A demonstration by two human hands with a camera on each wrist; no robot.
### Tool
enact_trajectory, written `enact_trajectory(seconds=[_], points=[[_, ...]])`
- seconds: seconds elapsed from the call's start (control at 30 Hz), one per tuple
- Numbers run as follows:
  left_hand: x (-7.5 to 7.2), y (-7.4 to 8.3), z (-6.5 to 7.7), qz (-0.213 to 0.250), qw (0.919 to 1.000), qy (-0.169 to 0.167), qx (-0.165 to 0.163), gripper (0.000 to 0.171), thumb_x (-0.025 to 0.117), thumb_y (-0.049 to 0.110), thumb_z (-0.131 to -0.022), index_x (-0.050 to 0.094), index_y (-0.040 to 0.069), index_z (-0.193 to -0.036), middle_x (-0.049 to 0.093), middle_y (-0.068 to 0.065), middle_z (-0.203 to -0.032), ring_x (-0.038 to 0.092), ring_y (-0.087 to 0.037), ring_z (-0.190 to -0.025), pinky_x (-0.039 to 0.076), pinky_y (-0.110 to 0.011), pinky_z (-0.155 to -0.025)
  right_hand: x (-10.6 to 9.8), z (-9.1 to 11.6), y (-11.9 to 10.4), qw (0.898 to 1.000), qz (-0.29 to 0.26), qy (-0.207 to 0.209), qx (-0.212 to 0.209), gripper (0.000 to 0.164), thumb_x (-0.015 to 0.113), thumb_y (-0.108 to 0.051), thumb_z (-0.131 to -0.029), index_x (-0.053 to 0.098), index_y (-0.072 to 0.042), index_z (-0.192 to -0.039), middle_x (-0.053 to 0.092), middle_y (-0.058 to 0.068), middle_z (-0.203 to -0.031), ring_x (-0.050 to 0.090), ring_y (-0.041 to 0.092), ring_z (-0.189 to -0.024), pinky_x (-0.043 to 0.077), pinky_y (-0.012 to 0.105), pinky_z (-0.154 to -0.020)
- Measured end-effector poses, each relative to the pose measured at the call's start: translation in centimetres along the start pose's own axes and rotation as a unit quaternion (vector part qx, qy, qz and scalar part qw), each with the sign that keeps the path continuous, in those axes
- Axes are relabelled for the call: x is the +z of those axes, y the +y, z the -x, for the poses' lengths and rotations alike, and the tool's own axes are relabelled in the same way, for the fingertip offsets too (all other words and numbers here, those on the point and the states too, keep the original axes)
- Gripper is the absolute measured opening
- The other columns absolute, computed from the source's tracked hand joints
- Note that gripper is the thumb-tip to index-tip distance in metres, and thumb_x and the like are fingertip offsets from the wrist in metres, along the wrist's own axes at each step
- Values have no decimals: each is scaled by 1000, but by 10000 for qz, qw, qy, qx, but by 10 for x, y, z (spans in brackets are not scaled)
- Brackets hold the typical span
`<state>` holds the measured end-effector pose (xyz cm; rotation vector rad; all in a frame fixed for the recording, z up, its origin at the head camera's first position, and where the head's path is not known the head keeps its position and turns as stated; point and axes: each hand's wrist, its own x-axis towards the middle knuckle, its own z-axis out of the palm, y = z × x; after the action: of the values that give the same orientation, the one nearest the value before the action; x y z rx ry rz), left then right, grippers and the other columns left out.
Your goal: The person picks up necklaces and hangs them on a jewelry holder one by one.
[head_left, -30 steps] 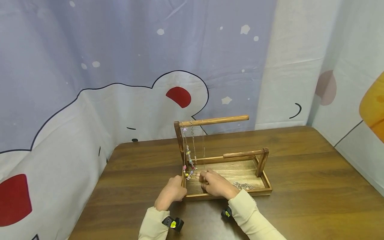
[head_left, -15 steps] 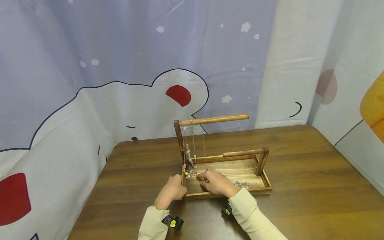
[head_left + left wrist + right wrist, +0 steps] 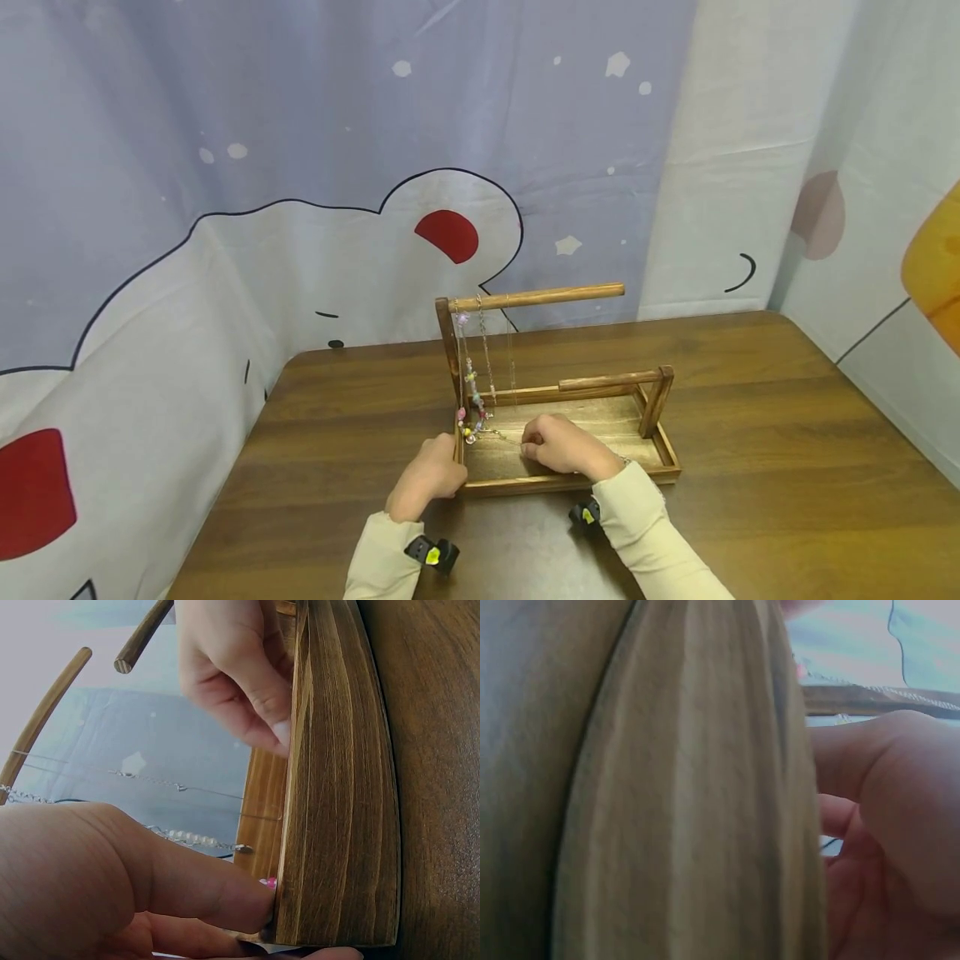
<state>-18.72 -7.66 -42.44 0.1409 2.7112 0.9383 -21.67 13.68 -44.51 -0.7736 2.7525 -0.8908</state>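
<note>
My left hand (image 3: 427, 479) grips the left end of a wooden jewelry stand's tray (image 3: 517, 487); in the left wrist view its thumb presses inside the wall. My right hand (image 3: 562, 446) is low over the tray floor, pinching a thin chain (image 3: 504, 437) that stretches left toward the hanging jewelry; its fingertips are hidden from above. From the stand's upper bar (image 3: 555, 295) hang a colourful beaded necklace (image 3: 474, 396), a linked silver chain (image 3: 486, 350) and a fine chain (image 3: 512, 358). In the right wrist view the tray wall hides part of the right hand (image 3: 900, 825).
A shorter, lower bar (image 3: 611, 382) runs leftward from the stand's right post (image 3: 656, 402). The stand rests on a brown wooden table (image 3: 757, 433). Printed curtains (image 3: 337, 150) rise behind it.
My right hand pointed a finger toward the beads' lower end, then moved right with curled fingers, drawing a thin chain along. It now covers the silver chain pile. My left hand stays put.
</note>
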Motion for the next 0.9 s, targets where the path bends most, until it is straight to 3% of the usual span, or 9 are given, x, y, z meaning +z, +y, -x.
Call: enact_trajectory(seconds=[0.17, 0.27, 0.37, 0.53, 0.6, 0.7, 0.9], points=[[-1, 0, 0, -14, 10000, 14, 18, 12, 48, -5, -68, 54, 1, -77, 54, -11, -66, 55, -16, -46, 45, -27, -42, -5, 2, 2, 9999, 61, -46, 109, 11, 59, -11, -84, 66, -9, -76, 49, -5, -60, 44, 9, -55, 38, 27, -52], [-2, -1, -1, -47, 10000, 7, -24, 11, 49, -5, -68, 53, 2, -75, 54, -11, -66, 54, -16, -46, 44, -27, -42, -3, -1, 1, 9998, 45, 76, -169, 7, 59, -9, -84, 65, -8, -86, 51, -5, -61, 45, 8, -55, 40, 27, -54], [-2, 0, -1, -77, 9999, -33, -95, 9, 51, -5, -69, 53, 2, -75, 54, -11, -66, 54, -16, -47, 43, -26, -43, 1, -5, 1, 9984, 41, 135, -538, 16, 58, -6, -84, 64, -6, -98, 56, -3, -64, 49, 8, -58, 43, 27, -59], [-2, 0, 0, -57, 9999, -39, -94, 11, 51, -5, -69, 54, 1, -77, 54, -10, -65, 54, -16, -47, 43, -27, -43, 8, -7, 1, 9957, 143, 68, -910, 23, 58, -3, -83, 66, -2, -104, 67, 7, -85, 56, 16, -75, 48, 34, -73], [-1, 0, 0, -48, 10000, -12, -44, 11, 50, -5, -68, 53, 2, -77, 54, -10, -65, 54, -15, -46, 44, -27, -42, 9, -7, 2, 9957, 227, 58, -900, 24, 58, -4, -83, 67, -2, -106, 68, 9, -95, 56, 16, -79, 48, 35, -78], [-1, 0, 1, -72, 10000, 29, -4, 10, 49, -5, -68, 52, 2, -74, 53, -9, -64, 54, -16, -46, 44, -27, -42, 9, -7, 5, 9973, 160, 20, -713, 27, 57, -5, -84, 65, -2, -109, 68, 9, -97, 56, 12, -72, 50, 34, -75], [0, 1, 1, -99, 9999, 54, -75, 10, 48, -5, -67, 51, 3, -73, 53, -10, -66, 54, -17, -47, 44, -27, -43, 3, -3, 8, 9996, 56, 63, -268, 26, 57, -8, -84, 66, -3, -108, 65, 2, -75, 53, 9, -68, 49, 35, -74]])
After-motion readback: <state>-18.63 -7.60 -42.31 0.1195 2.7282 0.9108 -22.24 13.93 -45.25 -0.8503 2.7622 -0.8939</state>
